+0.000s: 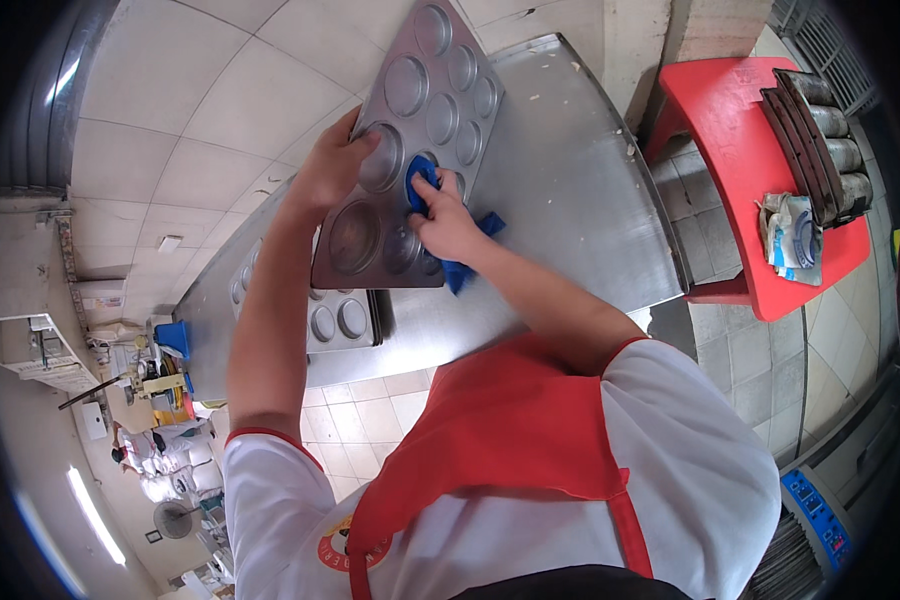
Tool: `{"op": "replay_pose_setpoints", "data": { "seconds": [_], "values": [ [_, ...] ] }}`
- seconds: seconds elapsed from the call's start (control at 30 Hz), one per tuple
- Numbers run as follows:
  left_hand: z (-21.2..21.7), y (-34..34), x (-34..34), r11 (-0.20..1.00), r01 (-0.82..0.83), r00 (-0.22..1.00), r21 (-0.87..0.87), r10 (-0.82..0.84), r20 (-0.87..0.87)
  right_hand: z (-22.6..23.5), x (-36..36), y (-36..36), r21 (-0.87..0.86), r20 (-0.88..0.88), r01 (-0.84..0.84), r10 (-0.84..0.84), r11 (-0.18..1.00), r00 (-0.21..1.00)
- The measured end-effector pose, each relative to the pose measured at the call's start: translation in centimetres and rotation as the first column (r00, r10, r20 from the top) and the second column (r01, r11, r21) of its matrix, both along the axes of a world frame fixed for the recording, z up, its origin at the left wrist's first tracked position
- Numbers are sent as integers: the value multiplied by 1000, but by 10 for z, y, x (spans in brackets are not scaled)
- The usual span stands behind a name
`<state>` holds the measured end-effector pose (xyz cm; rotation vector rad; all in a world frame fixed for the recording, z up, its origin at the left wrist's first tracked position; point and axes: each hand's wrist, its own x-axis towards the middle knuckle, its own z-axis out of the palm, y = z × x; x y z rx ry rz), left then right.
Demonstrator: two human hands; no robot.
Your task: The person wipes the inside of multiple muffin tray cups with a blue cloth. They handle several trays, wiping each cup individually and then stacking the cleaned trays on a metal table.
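Observation:
A metal baking tray with round cups (440, 80) lies tilted on the steel table (570, 190). My left hand (332, 163) grips the tray's left edge, thumb over one cup. My right hand (446, 222) presses a blue cloth (422, 180) into a cup near the tray's middle; the cloth's tail hangs out below my wrist. A second tray of round cups (338, 320) lies flat under the first, mostly hidden by it and my left forearm.
A red plastic stool (740, 110) to the right carries dark baking moulds (820, 140) and a crumpled bag (792, 235). A tiled wall stands behind the table. A blue machine (815, 510) sits at lower right. A blue container (173, 338) is at the table's left end.

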<state>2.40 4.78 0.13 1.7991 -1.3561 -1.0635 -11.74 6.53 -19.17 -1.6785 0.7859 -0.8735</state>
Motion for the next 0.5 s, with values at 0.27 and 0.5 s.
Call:
{"op": "replay_pose_setpoints", "data": {
  "seconds": [0.27, 0.5],
  "values": [
    [-6, 1, -3, 994, -108, 994, -26, 108, -19, 4, -11, -12, -442, -319, -90, -62, 892, 946],
    [-17, -5, 1, 997, -45, 998, -65, 48, 46, 33, -7, -31, -93, -606, -319, 200, 943, 770]
  ]
}}
